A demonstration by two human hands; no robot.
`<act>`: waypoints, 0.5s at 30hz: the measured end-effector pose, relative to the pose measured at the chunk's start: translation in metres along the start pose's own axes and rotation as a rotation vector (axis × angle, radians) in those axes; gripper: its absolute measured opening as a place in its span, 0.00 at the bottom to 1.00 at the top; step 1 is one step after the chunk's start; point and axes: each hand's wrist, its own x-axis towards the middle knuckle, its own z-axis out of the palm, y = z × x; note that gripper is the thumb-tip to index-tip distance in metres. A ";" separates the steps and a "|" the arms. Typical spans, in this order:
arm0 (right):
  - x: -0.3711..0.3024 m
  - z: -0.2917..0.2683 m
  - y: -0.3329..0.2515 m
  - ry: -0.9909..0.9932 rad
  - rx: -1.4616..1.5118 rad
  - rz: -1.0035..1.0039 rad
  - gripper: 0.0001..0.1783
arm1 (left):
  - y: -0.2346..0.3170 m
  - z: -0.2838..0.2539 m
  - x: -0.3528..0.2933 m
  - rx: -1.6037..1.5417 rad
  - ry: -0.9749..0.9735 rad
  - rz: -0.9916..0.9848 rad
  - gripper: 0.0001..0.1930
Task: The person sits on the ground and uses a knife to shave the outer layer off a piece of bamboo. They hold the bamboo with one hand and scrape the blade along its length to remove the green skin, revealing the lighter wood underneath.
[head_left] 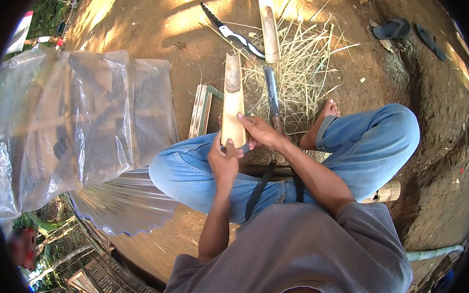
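The left hand [223,161] grasps the near end of a split bamboo piece [233,112] at the far edge of the left thigh [188,162]; the right hand [260,131] grasps its right side. Farther, a knife [272,93] lies at the straw heap's [305,62] left edge, then a saw [234,35] on the ground [191,54].

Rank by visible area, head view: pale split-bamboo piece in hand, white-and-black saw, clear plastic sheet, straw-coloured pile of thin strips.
1. Plastic sheet
2. Strip pile
3. Bamboo piece
4. Saw
Apparent size only: the bamboo is likely nearer the camera.
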 end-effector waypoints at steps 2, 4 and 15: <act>0.007 -0.007 0.001 0.090 0.019 0.017 0.30 | 0.011 -0.028 0.016 0.061 0.082 0.103 0.18; 0.039 -0.034 0.042 0.330 -0.152 -0.034 0.30 | 0.031 -0.063 0.032 0.110 0.173 0.206 0.15; 0.067 -0.094 0.148 0.358 -0.963 0.301 0.49 | 0.085 -0.133 0.075 0.257 0.174 0.330 0.11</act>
